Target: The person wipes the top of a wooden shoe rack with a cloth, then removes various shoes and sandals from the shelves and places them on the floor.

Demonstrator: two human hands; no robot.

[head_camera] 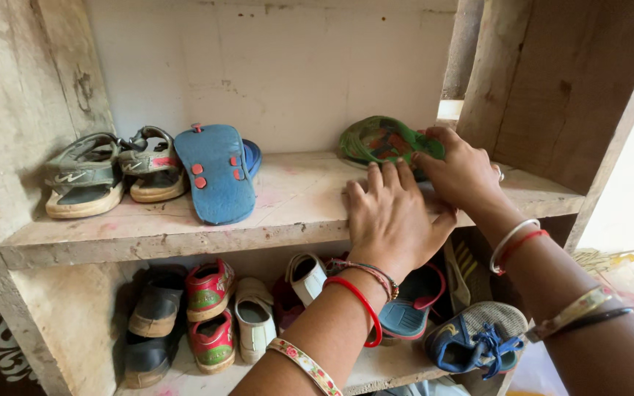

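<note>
A rough, pale wooden shoe rack (288,220) stands against the wall with two shelves in view. On the upper shelf I count four items: a pair of grey-green strapped sandals with tan soles (115,172) at the left, a blue rubber flip-flop lying sole-up with red plugs (216,172) over what looks like its mate beneath, and a green patterned slipper (383,141) at the back right, tilted on its edge against the wall.

On the lower shelf, left to right: two dark slip-on shoes (152,323), two red and green child's shoes (210,312), two white shoes (277,301), a blue sandal with pink straps (412,308), and a blue and grey canvas shoe with laces (475,334). More may be hidden behind the arms.

The left hand (390,216) lies palm down on the upper shelf board, fingers spread flat, gripping nothing. The right hand (460,172) is curled, its fingertips closed on the near edge of the green slipper. Both wrists carry bangles, red, silver and patterned.
</note>
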